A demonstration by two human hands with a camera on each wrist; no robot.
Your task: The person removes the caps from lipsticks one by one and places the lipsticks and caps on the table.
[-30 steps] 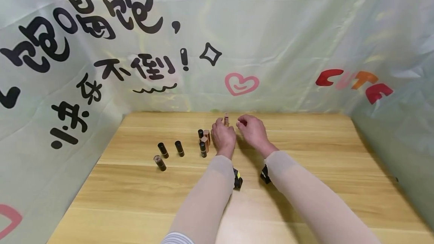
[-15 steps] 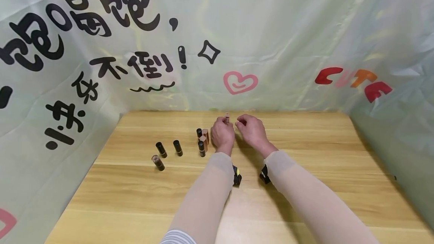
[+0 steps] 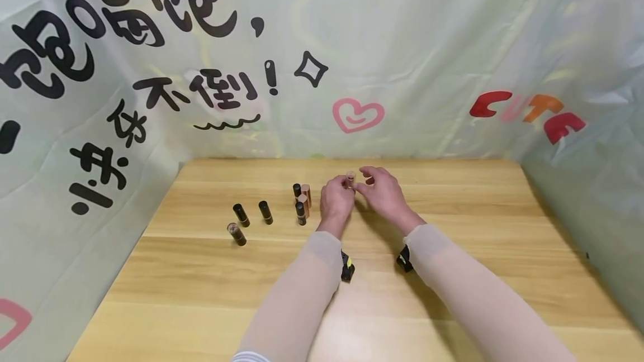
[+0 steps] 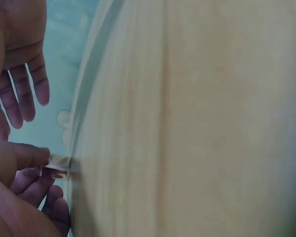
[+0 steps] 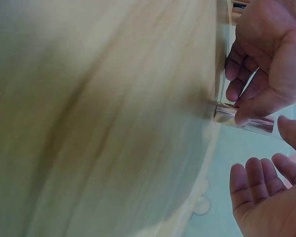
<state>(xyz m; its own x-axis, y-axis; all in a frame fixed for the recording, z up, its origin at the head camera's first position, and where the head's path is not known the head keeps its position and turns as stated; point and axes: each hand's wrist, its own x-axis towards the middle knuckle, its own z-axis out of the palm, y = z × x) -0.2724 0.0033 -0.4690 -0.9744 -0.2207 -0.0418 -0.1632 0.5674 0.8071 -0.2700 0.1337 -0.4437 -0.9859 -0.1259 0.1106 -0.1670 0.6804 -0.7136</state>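
Pale green cloth backdrop (image 3: 427, 32) on three sides, black writing (image 3: 162, 94) on the left, pink heart (image 3: 356, 120) at back, CUTE letters (image 3: 543, 105) on the right. Wood tabletop (image 3: 201, 295). Held tube (image 3: 350, 179), rose-gold, is upright near the middle of the tabletop's far edge. Left hand (image 3: 337, 201) pinches it between thumb and fingers, other fingers curled; base at or just above the wood, can't tell which. Right hand (image 3: 384, 194) is just beside it on the right, fingers mostly straight, thumb spread away from them and near the tube's top, grasping nothing; thumb contact unclear. Left of left hand, a tight cluster, all standing: black tube (image 3: 301, 214) in front, two gold tubes (image 3: 303, 206) behind, another black tube (image 3: 297, 190) at back. Further toward tabletop's left edge, three more standing, well apart from the cluster: two dark tubes (image 3: 265, 212) and, closest to that edge, a pale-topped tube (image 3: 236, 234). Beige sleeves (image 3: 478, 289) on both arms, black wrist cameras (image 3: 348, 267) under the wrists.
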